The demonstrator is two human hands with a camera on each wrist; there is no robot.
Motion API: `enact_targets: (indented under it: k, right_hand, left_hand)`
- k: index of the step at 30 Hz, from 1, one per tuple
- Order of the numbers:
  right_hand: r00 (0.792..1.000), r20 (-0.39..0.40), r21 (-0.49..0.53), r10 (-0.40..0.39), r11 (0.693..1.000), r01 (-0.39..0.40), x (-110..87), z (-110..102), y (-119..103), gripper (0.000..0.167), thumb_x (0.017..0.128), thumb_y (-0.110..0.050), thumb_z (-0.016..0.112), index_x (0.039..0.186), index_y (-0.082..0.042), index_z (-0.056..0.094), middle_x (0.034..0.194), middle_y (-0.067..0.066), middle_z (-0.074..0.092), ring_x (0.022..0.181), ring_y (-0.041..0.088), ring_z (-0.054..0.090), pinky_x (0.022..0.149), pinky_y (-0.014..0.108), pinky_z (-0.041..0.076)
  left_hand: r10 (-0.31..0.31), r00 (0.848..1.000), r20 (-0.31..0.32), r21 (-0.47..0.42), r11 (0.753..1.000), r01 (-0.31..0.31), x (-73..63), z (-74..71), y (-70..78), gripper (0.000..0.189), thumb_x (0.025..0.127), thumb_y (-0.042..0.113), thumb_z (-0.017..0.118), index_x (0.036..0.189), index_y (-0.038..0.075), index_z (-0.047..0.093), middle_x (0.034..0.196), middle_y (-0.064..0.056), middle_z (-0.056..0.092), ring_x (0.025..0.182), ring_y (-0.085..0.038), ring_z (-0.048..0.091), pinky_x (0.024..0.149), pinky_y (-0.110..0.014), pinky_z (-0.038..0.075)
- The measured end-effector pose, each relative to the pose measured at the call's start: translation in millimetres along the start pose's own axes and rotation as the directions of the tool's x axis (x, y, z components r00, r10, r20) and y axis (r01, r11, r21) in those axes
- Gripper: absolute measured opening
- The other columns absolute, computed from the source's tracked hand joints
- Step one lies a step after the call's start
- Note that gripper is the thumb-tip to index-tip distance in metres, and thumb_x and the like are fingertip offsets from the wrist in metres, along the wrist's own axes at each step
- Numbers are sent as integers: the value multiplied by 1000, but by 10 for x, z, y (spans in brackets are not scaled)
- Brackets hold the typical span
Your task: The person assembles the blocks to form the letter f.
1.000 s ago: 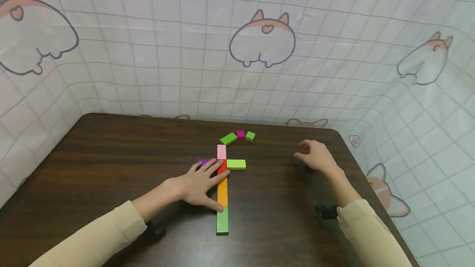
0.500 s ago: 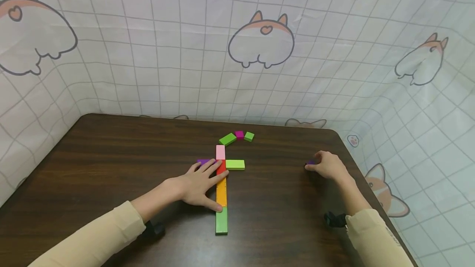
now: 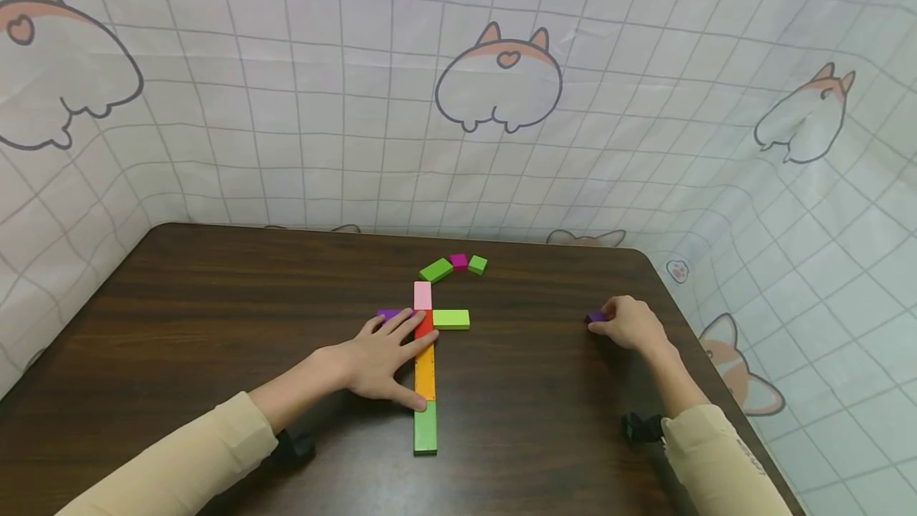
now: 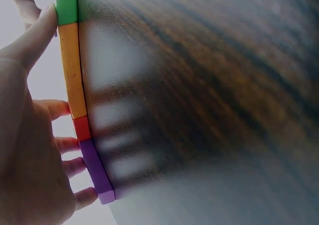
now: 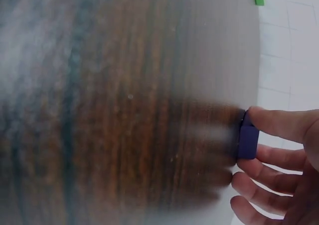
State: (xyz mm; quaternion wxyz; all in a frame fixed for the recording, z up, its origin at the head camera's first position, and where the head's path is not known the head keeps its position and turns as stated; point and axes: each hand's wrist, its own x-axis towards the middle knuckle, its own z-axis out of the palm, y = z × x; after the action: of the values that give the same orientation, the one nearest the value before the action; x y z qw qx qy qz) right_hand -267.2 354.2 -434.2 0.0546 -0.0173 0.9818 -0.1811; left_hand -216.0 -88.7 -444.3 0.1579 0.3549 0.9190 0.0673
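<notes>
My left hand (image 3: 383,361) lies with its fingers spread over a row of blocks. Its fingertips touch the purple block (image 4: 97,172), the red block (image 4: 81,129) and the orange block (image 4: 73,73), while the thumb rests where orange meets the green block (image 3: 425,430). A pink block (image 3: 423,295) tops the row, and a lime block (image 3: 451,319) sticks out to the right. Over at the table's right side, my right hand (image 3: 630,323) pinches a small dark purple block (image 5: 248,142) between thumb and fingers, low at the tabletop.
Behind the pink block, a green block (image 3: 435,270), a magenta block (image 3: 458,262) and a small green block (image 3: 478,264) form a short curve. The dark wooden table (image 3: 523,388) ends at a patterned cloth (image 3: 344,126) at the back and sides.
The right hand has come down and slightly right, then pinched the small purple block, which now shows at its fingertips. The left hand and the row of blocks have stayed put.
</notes>
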Motion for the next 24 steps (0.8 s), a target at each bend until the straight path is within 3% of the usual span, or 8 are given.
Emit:
enact_targets:
  k: [9, 17, 24]
  right_hand:
    - [1000, -27, -2, 4, 1000, -4, 12, 20, -56, 41, 90, -25, 78, 108, 10, 67, 98, 21, 70, 85, 34, 65, 75, 53, 52]
    - [996, -89, 22, -26, 999, 28, 95, 51, -268, 42, 94, -24, 73, 118, 9, 66, 104, 22, 70, 87, 34, 66, 79, 53, 53]
    - [990, -122, 29, -75, 996, 79, 186, 109, -456, 38, 94, -24, 72, 116, 7, 66, 101, 20, 70, 85, 32, 67, 76, 50, 54]
  left_hand:
    - [-2, 1000, 0, 0, 1000, 2, -10, 1, 13, 106, 83, 79, 60, 165, 21, 24, 171, -12, 10, 156, -35, 5, 118, -66, 9]
    - [-6, 1000, 5, 9, 1000, 6, -10, 4, 12, 106, 83, 79, 60, 165, 22, 24, 171, -12, 10, 156, -35, 5, 118, -66, 9]
    - [-19, 1000, 11, 26, 999, 18, 0, 15, 4, 107, 83, 81, 59, 166, 24, 22, 172, -10, 8, 156, -33, 3, 118, -65, 8]
